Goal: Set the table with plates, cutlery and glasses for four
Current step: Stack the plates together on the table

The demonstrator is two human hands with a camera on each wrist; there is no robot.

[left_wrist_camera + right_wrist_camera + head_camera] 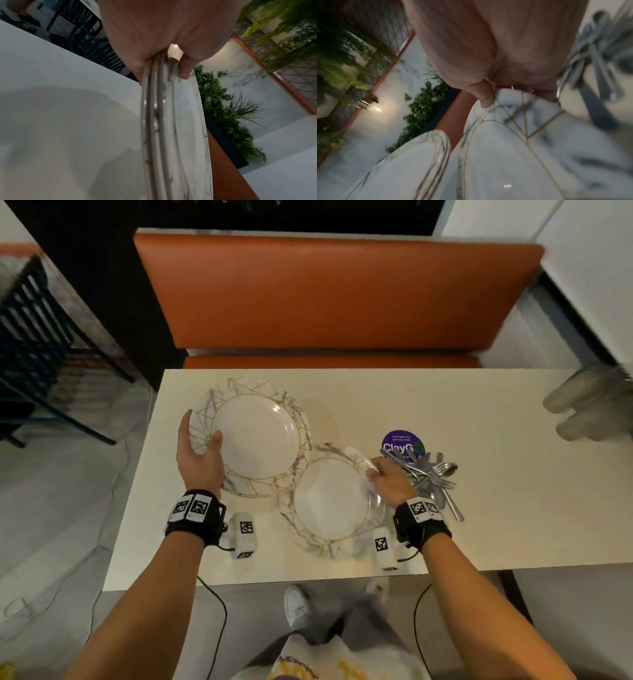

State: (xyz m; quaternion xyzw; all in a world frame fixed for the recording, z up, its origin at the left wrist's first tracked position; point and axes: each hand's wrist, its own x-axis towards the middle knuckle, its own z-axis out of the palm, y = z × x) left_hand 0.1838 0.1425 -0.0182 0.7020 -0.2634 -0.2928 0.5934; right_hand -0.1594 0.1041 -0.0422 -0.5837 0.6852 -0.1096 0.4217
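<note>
Left hand (197, 453) grips a stack of plates (260, 436) by its left rim, thumb on top, fingers underneath; the left wrist view shows several rims pressed together in that grip, held above the worktop (496, 508). Right hand (390, 479) pinches the right rim of a single plate (329, 505), thumb on the marbled, gold-lined border. I can't tell whether that plate rests on the worktop or is just above it. It sits nearer the front edge, its rim overlapping the stack's lower right. Cutlery pile (433, 477), forks and spoons, lies on the worktop just right of the right hand, partly over a purple sticker (402, 441). Orange bench seat (335, 296) behind the worktop.
</note>
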